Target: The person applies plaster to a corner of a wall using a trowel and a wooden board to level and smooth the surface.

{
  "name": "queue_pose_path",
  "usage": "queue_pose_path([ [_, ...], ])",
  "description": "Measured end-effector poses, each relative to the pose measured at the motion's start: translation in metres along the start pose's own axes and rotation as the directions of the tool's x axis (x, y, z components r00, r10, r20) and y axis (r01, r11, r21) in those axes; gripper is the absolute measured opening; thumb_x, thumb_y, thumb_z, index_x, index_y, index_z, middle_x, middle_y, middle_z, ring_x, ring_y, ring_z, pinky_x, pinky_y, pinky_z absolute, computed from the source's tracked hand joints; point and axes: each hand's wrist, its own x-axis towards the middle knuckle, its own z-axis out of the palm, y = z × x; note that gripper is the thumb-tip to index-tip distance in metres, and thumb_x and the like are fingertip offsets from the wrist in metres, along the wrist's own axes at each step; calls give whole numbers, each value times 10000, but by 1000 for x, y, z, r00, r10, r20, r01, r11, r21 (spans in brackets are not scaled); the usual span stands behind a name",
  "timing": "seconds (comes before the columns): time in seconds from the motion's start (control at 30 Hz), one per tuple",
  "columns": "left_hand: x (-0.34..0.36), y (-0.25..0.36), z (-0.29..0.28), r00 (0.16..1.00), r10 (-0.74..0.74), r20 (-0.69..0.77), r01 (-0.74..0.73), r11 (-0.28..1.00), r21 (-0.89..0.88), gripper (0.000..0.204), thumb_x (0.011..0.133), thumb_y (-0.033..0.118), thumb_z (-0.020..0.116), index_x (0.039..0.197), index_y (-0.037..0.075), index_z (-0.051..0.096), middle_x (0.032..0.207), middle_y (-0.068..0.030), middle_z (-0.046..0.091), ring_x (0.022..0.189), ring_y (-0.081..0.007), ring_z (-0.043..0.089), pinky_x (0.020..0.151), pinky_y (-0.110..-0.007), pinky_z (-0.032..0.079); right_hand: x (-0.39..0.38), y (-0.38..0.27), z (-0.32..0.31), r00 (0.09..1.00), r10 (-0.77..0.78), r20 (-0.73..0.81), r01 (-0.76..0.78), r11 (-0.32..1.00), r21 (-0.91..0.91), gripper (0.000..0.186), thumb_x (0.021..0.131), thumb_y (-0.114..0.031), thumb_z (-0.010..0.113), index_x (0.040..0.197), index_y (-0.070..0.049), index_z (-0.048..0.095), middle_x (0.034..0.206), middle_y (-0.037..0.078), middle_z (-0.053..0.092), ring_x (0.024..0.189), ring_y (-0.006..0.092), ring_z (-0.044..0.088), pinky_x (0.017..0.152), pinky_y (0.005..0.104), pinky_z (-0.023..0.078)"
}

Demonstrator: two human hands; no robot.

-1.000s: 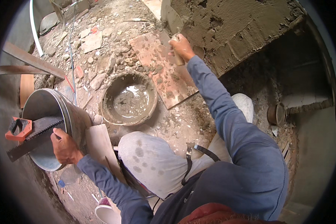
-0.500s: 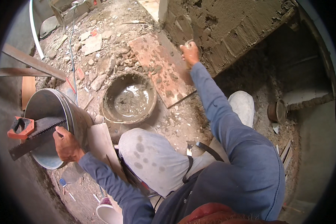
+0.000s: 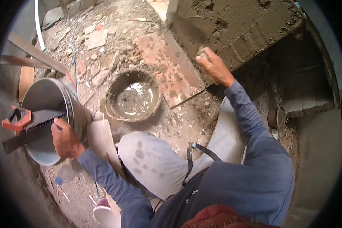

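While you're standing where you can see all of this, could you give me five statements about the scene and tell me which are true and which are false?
1. The right hand holds a trowel. True.
2. The round basin holds a wet, shiny mix. True.
3. The left hand is inside the basin. False: it is at the rim of the big bucket.
4. The board beside the basin is spotless. False: it is dotted with clumps and splashes.
5. The saw handle near the bucket is blue. False: it is orange.
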Motion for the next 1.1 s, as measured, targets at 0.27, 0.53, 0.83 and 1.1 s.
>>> queue_pose_path([
  [0.27,0,11,-4,1000,-1,-7,1,1000,7,426,939,539,496,868,196,740,817,-142,740,756,-418,706,647,-537,531,51,-71,161,760,-245,602,626,524,-578,269,981,-345,582,1129,-127,635,871,140,732,827,357,725,706,506,558],
  [0.53,-6,8,-3,981,79,-179,-72,996,45,333,913,400,600,715,151,700,696,-82,715,611,-331,687,503,-486,498,33,-40,203,523,-194,830,562,811,-164,331,963,-291,627,1117,1,602,984,219,685,890,276,704,732,400,552],
  [0.83,-10,2,4,990,90,-106,-90,996,4,369,930,474,565,765,178,710,742,-82,726,660,-355,691,565,-520,512,-44,-9,170,654,-233,720,81,967,240,683,898,-402,707,1388,24,495,1362,271,576,1245,386,579,1051,474,443],
  [1.1,-3,9,2,999,40,27,-41,999,30,412,972,518,488,907,201,742,814,-116,743,742,-384,706,628,-532,528,-51,4,95,868,-345,357,321,939,126,529,916,-380,674,1262,10,582,1128,220,656,1028,367,663,898,475,529],
])
